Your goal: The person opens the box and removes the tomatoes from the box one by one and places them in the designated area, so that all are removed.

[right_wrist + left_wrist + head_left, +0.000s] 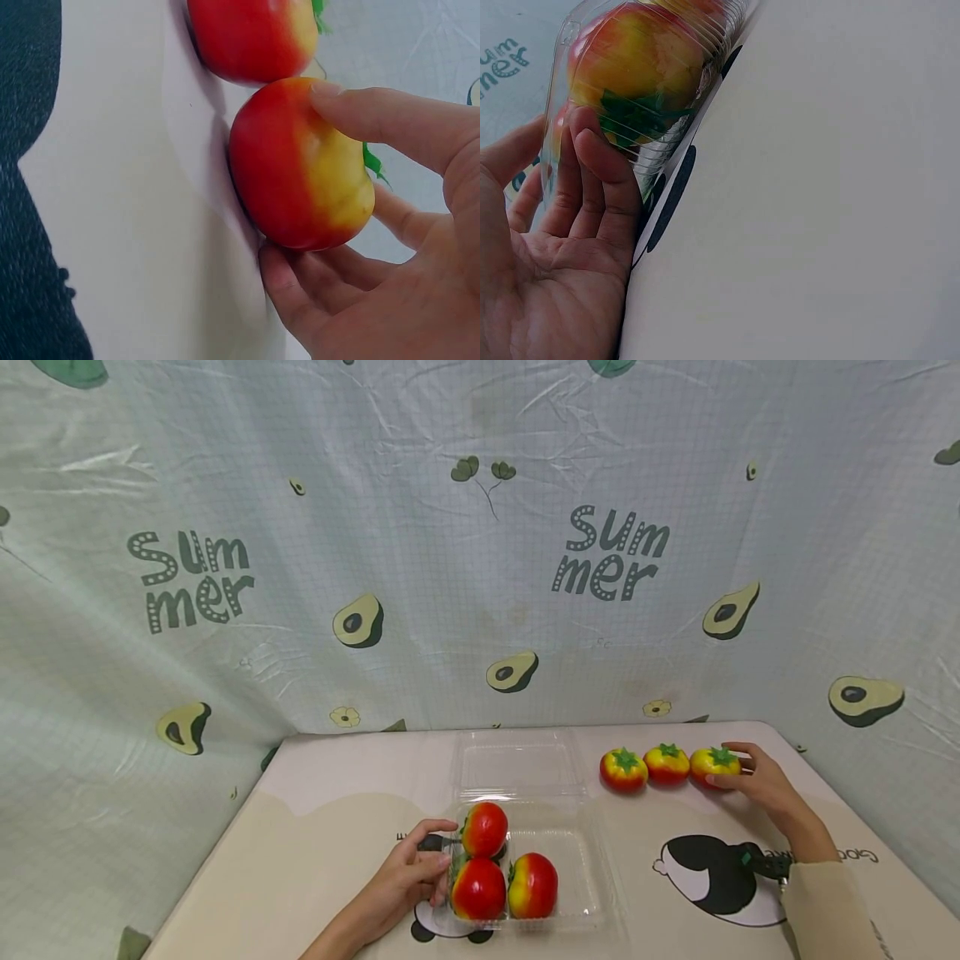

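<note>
My right hand (767,781) holds the rightmost of three red-and-yellow tomato-like fruits, the held fruit (300,169), with the thumb on one side and the fingers round the other. It sits in a row beside the middle fruit (667,765) and the left fruit (624,771), each with a green leafy top. My left hand (408,877) rests its loosely bent fingers against the left wall of a clear plastic clamshell box (577,868). Inside the box lie an upper fruit (485,829), a lower-left fruit (478,889) and a lower-right fruit (533,886).
The box's clear lid (517,764) lies folded back behind it. Cartoon prints, one a black-and-white figure (720,881), mark the pale table mat (337,827). A curtain (420,543) printed with avocados hangs behind the table.
</note>
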The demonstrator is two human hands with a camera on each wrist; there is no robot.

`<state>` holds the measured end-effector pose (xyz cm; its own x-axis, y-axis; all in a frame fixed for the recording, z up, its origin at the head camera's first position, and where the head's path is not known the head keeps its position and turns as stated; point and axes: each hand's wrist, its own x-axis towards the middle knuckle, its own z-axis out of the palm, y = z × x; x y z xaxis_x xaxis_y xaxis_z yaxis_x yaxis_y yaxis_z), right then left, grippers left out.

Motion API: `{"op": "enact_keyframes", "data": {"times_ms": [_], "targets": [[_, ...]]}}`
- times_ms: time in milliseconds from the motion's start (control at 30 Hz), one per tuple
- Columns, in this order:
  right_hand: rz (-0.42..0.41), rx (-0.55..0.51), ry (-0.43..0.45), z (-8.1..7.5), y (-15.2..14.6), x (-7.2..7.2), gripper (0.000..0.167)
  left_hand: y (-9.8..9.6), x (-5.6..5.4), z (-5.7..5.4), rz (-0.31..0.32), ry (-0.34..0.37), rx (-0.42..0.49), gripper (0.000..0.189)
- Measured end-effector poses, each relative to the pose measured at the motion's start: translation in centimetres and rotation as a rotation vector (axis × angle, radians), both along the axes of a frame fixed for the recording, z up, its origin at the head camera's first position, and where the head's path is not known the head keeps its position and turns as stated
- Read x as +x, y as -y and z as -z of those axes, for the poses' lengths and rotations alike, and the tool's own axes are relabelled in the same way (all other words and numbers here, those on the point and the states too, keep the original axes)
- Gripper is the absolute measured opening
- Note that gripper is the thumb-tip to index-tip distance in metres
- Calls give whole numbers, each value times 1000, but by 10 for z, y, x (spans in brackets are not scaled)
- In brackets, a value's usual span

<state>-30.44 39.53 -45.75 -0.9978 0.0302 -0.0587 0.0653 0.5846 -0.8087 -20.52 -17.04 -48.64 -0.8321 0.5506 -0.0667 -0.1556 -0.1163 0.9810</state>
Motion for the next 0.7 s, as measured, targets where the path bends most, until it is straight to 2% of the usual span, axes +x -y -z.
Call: {"op": "enact_keyframes", "data": {"times_ms": [300,700], "targets": [[-3,30,-36,-11,2,2,92,0,-1,1,-4,-1,-4,54],[7,125,-58,-27,13,5,82,0,-1,1,1,-6,5,55]]}}
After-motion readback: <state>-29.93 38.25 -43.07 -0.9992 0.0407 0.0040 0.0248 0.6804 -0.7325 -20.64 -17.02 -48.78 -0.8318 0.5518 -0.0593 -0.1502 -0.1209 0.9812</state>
